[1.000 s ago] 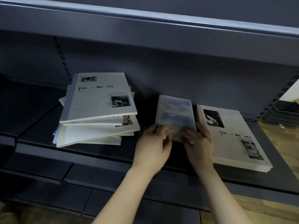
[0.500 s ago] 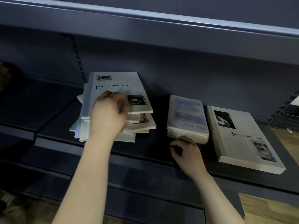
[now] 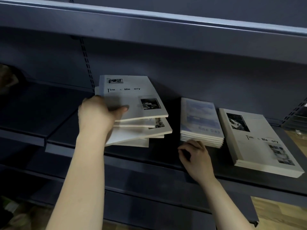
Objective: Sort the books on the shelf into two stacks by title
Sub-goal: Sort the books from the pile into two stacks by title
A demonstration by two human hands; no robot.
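An untidy pile of pale books (image 3: pixel 141 128) lies on the dark shelf (image 3: pixel 162 156), left of centre. Its top book (image 3: pixel 131 97) reads "Time & Memory". My left hand (image 3: pixel 98 113) grips that top book at its left edge, thumb on the cover. A neat stack of bluish "fine Day" books (image 3: pixel 200 120) lies to the right. My right hand (image 3: pixel 194 155) rests on the shelf at this stack's front edge, fingers loosely curled and holding nothing. Further right lies a stack of "Time & Memory" books (image 3: pixel 259 140).
The upper shelf board (image 3: pixel 166 27) overhangs the books closely. A slotted upright (image 3: pixel 85 62) runs down the back panel behind the pile. Lower dark shelves (image 3: pixel 149 196) jut out below. Wooden floor (image 3: pixel 279 213) shows at the lower right.
My left hand left the bluish stack, went to the untidy pile and took hold of its top book. My right hand came off the bluish stack and settled at its front edge.
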